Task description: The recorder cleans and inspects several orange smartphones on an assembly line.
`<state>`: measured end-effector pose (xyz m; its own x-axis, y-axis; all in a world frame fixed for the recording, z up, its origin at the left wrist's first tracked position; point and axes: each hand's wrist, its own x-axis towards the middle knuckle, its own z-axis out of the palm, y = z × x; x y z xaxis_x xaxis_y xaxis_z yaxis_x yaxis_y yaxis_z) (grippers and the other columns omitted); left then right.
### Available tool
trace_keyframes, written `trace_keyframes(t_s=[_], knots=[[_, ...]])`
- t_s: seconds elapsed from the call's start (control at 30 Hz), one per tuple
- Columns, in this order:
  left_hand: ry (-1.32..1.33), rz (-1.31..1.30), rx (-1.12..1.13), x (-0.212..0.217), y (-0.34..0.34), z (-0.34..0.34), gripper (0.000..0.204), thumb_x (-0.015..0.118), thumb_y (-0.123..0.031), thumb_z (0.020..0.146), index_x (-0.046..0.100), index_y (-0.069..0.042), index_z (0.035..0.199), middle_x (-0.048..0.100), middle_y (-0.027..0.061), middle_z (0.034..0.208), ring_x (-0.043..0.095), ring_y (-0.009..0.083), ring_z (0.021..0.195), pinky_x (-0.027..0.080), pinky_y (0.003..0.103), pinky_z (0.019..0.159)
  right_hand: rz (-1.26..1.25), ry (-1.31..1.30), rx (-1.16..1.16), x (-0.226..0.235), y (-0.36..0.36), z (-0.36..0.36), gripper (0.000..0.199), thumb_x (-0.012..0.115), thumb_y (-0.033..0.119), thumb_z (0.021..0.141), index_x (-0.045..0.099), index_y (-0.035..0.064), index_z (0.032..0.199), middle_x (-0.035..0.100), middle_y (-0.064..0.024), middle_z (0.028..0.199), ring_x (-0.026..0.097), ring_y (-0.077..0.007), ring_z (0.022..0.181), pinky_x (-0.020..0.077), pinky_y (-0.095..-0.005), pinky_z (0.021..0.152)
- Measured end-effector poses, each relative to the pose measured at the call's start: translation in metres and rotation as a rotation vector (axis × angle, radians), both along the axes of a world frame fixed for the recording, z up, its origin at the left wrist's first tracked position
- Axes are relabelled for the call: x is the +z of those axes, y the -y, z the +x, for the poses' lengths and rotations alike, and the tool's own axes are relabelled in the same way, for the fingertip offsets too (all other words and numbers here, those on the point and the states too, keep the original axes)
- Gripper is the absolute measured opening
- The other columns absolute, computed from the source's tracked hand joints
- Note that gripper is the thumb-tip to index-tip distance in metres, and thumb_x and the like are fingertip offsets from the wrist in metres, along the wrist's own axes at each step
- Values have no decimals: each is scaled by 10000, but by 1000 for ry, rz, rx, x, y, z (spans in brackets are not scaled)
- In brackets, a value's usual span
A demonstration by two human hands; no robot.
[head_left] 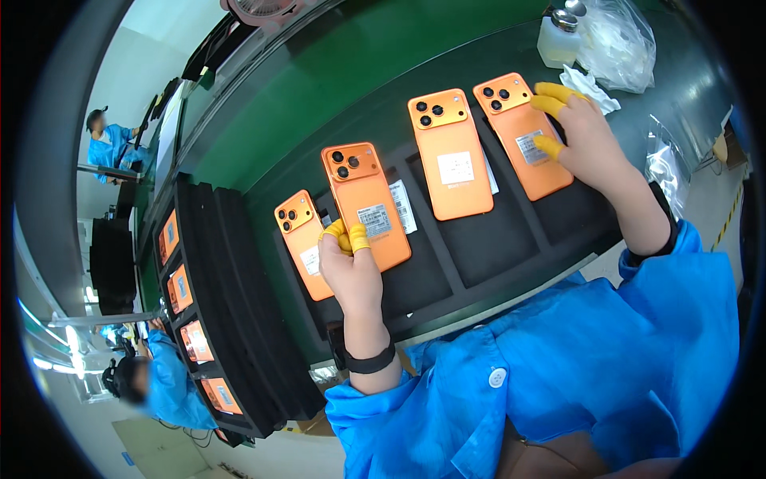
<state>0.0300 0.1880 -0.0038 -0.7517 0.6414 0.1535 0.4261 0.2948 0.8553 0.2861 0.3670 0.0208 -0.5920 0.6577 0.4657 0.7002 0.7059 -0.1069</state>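
Observation:
Four orange smartphones lie camera side up over a black compartment tray [487,247]. My left hand [349,275], with yellow finger cots, is closed at the lower left edge of the second smartphone [383,250], its thumb beside the silver label. The leftmost smartphone [320,287] lies close by that hand, bearing a white label. The third smartphone [463,199] carries a white square label and is untouched. On the right smartphone [546,182], my right hand [590,140] has its fingers apart, the thumb on the silver label and the other fingers near the camera end.
Stacked black trays [239,303] with more orange phones stand at the left. At the back right are a pump bottle [557,44], a clear plastic bag [622,48] and a white tissue [589,86]. Two people [171,379] in blue work clothes are at the left.

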Motion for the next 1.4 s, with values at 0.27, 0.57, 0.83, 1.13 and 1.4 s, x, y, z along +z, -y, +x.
trace_keyframes(t_s=[0.27, 0.57, 0.83, 1.13, 1.4], knots=[[-123, 98, -99, 1, 8, 16, 482, 711, -85, 643, 492, 67, 1044, 508, 111, 837, 500, 187, 711, 422, 288, 624, -238, 37, 294, 16, 43, -58, 222, 639, 142, 667, 597, 26, 851, 541, -115, 840, 523, -266, 856, 402, -372, 752], [-309, 147, -177, -8, 10, 28, 482, 667, -52, 605, 462, 107, 1012, 496, 196, 854, 498, 317, 774, 423, 371, 690, -94, 220, 250, 5, 30, -87, 137, 620, 131, 681, 615, 45, 788, 558, -101, 804, 555, -233, 792, 402, -341, 726], [-440, 34, -113, -12, 13, 28, 400, 683, -73, 625, 446, 85, 907, 494, 214, 858, 482, 368, 807, 413, 422, 700, -113, 374, 58, 6, 36, -73, 462, 618, 249, 735, 499, 68, 1143, 579, -102, 896, 550, -245, 860, 350, -357, 839], [-480, 76, -119, -8, 13, 27, 329, 656, -67, 654, 480, 69, 896, 494, 206, 834, 462, 348, 774, 403, 419, 694, -259, 274, 114, -4, 32, -63, 423, 587, 262, 766, 503, 66, 1132, 586, -118, 862, 553, -243, 889, 276, -422, 964], [-485, 53, -106, -11, 14, 27, 388, 633, -75, 671, 479, 83, 991, 498, 206, 865, 468, 350, 804, 398, 418, 735, -238, 422, -39, 0, 46, -77, 450, 550, 281, 795, 476, 10, 1147, 580, -153, 930, 528, -278, 965, 232, -493, 976]])
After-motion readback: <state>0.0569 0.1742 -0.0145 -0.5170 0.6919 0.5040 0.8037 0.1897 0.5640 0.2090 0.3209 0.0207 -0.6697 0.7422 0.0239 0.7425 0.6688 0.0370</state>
